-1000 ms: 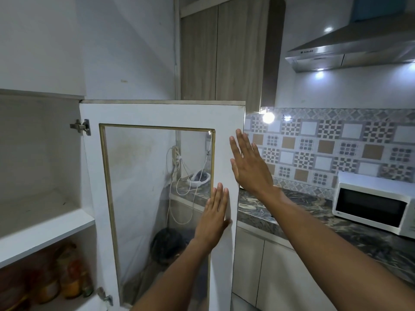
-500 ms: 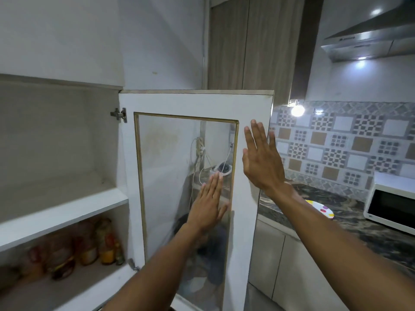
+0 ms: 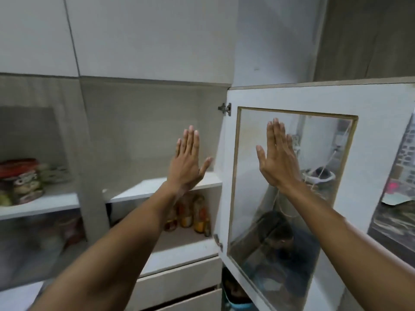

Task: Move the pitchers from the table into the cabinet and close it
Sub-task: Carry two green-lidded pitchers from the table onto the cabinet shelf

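Note:
The white cabinet (image 3: 146, 122) stands open, its glass-paned door (image 3: 381, 102) swung out to the right on two hinges. My left hand (image 3: 187, 162) is raised flat with fingers together in front of the open compartment, touching nothing. My right hand (image 3: 277, 158) is held flat in front of the door's glass pane; whether it touches the glass I cannot tell. The upper shelf (image 3: 161, 187) of the open compartment shows nothing on it. No pitcher is in view.
Several jars and bottles (image 3: 193, 214) stand on the lower shelf. Left of a divider, a red-lidded jar (image 3: 20, 178) sits on another shelf behind a closed glass door. Drawers (image 3: 179, 281) lie below. A counter edge (image 3: 395, 223) shows at far right.
The view has swung left, so the door now sits at the right. My left hand has left the door and hovers before the open compartment. My right hand now faces the glass pane.

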